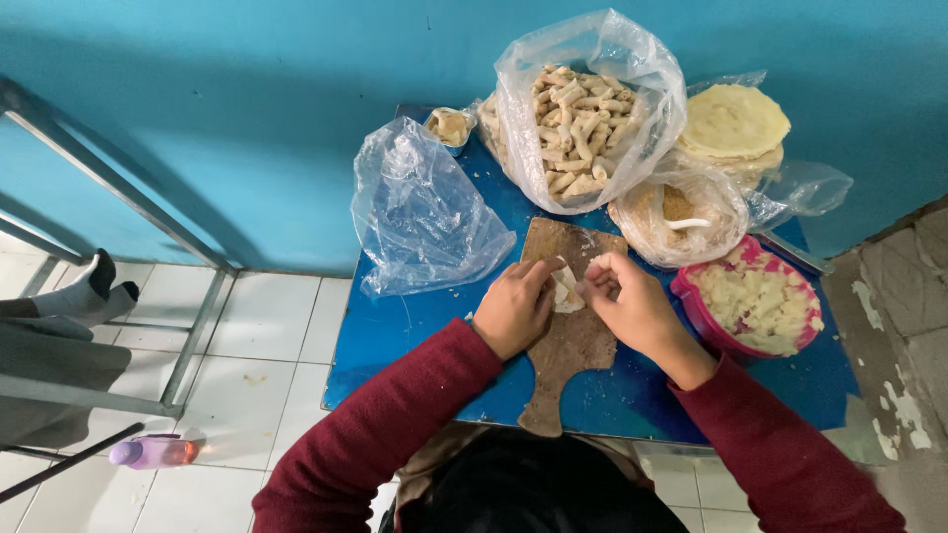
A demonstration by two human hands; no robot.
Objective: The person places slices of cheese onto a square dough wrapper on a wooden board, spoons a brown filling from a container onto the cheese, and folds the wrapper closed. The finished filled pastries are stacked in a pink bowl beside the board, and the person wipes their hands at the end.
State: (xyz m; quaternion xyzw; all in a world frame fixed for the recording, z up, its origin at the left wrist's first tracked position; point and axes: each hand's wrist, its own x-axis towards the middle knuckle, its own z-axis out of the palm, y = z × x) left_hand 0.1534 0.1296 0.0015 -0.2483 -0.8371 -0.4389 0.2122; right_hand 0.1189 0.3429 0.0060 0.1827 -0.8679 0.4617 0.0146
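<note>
My left hand (pixel 515 306) and my right hand (pixel 632 304) meet over a brown wooden cutting board (pixel 571 345) on a small blue table (pixel 415 336). Between their fingertips is a pale folded dough wrapper (pixel 566 288), pinched from both sides. Both arms wear dark red sleeves. A pink bowl of chopped pale filling (pixel 758 301) sits just right of my right hand.
A large clear bag of finished rolls (pixel 578 123) stands at the back. Beside it are a stack of round wrappers (pixel 733 123), a bag with crumbs and a spoon (pixel 679 212), a crumpled clear bag (pixel 420 212) and a small tub (pixel 449 126). Another person's socked feet (pixel 99 291) and a purple bottle (pixel 153 451) are on the tiled floor at left.
</note>
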